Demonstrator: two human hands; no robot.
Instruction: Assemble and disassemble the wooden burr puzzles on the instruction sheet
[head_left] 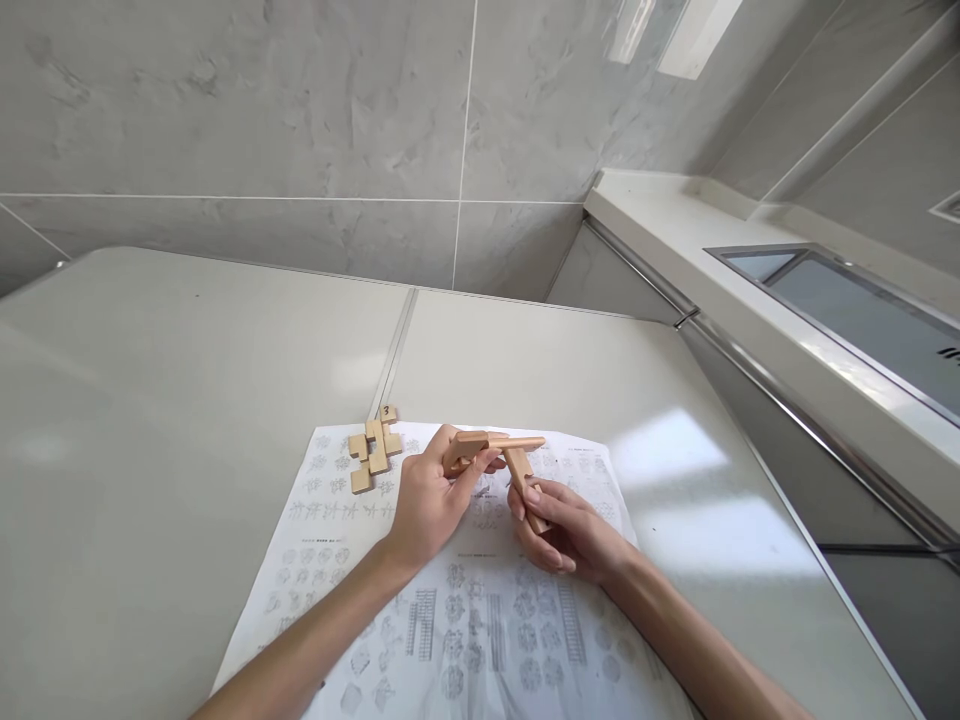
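Note:
My left hand is closed on wooden puzzle pieces, and a slim bar of them sticks out to the right. Fingers of my right hand are wrapped round another notched wooden puzzle piece, which slants up until its top end meets or nearly meets that bar. Whether the pieces interlock cannot be made out. Below both hands lies a large printed sheet with rows of small puzzle drawings. On its upper left corner rests a small cluster of wooden puzzle pieces, one marked with a 3.
The sheet lies on a glossy white table with a seam running across its top. Behind stands a grey tiled wall. To the right runs a white counter with a dark glass panel set into it.

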